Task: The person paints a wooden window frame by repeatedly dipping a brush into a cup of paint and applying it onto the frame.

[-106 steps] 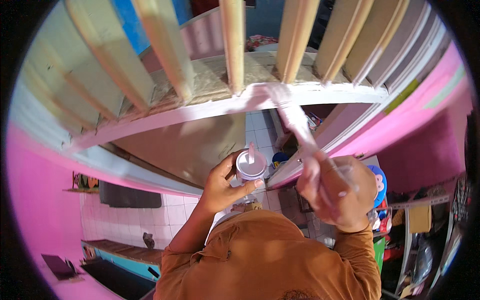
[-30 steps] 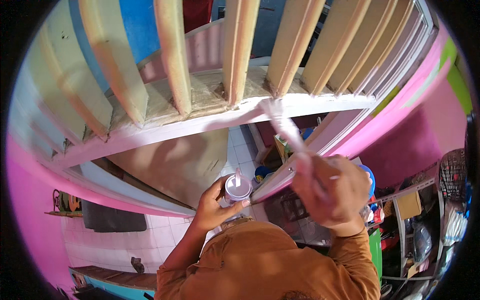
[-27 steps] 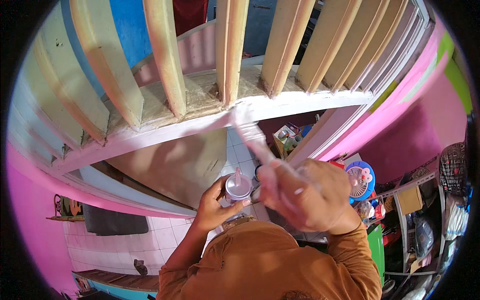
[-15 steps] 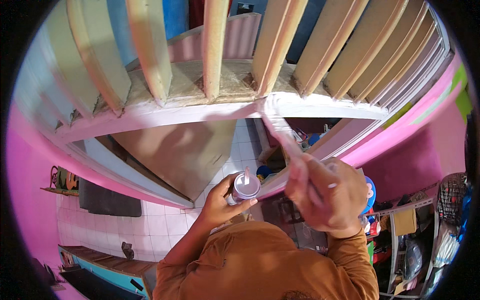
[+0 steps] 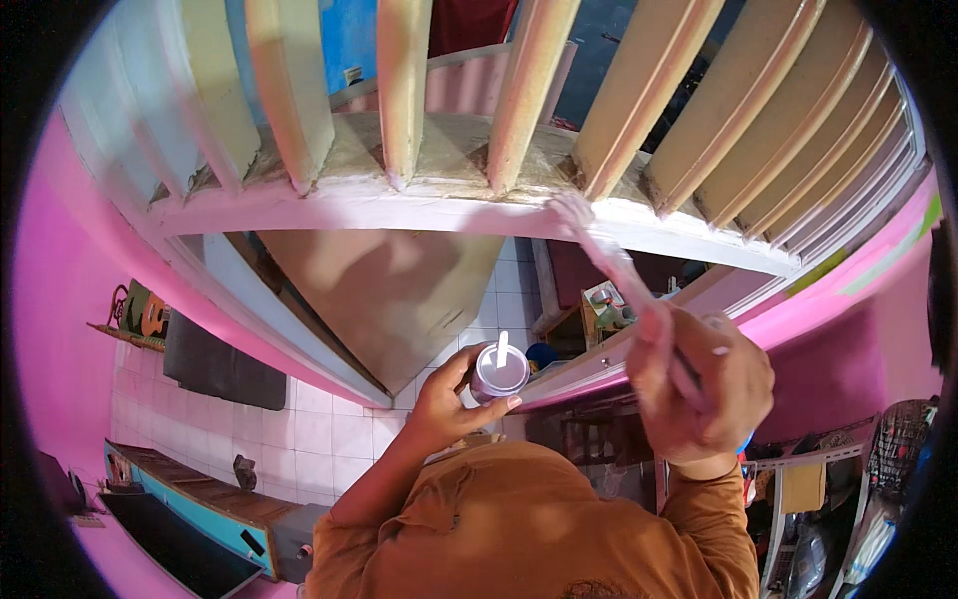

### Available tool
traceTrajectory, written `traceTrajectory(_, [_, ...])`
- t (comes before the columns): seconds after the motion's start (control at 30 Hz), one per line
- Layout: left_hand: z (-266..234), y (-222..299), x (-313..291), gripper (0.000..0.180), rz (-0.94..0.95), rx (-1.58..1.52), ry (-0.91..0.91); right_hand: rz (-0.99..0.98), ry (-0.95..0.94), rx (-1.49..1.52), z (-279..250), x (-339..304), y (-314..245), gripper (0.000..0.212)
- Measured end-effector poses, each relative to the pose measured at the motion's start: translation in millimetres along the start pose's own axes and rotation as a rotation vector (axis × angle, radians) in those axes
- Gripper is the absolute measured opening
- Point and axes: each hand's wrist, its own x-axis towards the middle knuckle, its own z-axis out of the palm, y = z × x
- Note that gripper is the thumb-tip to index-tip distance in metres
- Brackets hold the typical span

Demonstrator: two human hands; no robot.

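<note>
My right hand [image 5: 707, 384] is closed round the handle of a paintbrush [image 5: 611, 258], whose white-coated bristles touch the upper edge of a white-painted door frame beam [image 5: 419, 214]. Lower down, in front of my chest, my left hand [image 5: 451, 397] grips a small clear paint cup [image 5: 501, 375] with pale paint inside. A short white stick [image 5: 503, 347] stands up from the cup. Cream slats [image 5: 530, 95] rise from the ledge behind the beam, and that ledge looks brown and dirty between them.
Below the beam a brown door [image 5: 374, 290] stands ajar. Pink wall [image 5: 65, 270] curves along the left side. A wooden cabinet [image 5: 190, 486] with a black screen is low on the left; a white shelf rack [image 5: 773, 534] with bags stands low on the right. White tiles [image 5: 324, 439] cover the floor.
The view has shifted slightly. The brush and my right hand have moved rightward along the beam, by about a slat's spacing. My left hand still holds the cup near my chest.
</note>
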Motion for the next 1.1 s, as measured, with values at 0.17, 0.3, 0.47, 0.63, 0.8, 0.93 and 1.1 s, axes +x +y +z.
traceTrajectory(0.17, [1.9,6.5,4.4,0.066,0.058,0.014,0.041,-0.078,0.075,0.119,7.4,7.0,-6.9,0.038])
traceTrajectory(0.3, [0.6,-0.6,4.4,0.066,0.037,0.066,0.023,-0.031,-0.01,0.095,5.0,11.1,-3.3,0.032])
traceTrajectory(0.47, [0.7,-0.8,2.3,0.066,0.025,-0.008,0.045,0.021,0.093,0.013,0.0,5.9,0.3,0.02])
traceTrajectory(0.63, [0.7,8.1,5.3,0.068,0.032,0.047,0.031,-0.107,0.056,0.171,15.5,14.4,-6.7,0.028])
traceTrajectory(0.8, [-2.2,4.5,1.3,0.067,-0.034,0.009,0.018,-0.017,-0.009,-0.02,-3.1,4.4,8.0,0.028])
traceTrajectory(0.93, [-4.0,6.2,2.7,0.068,-0.049,0.017,0.012,0.015,0.003,-0.059,-6.4,2.8,0.7,0.074])
traceTrajectory(1.1, [-2.0,3.2,6.5,0.067,0.038,-0.001,0.019,0.018,-0.035,0.075,-1.4,7.7,1.2,0.034])
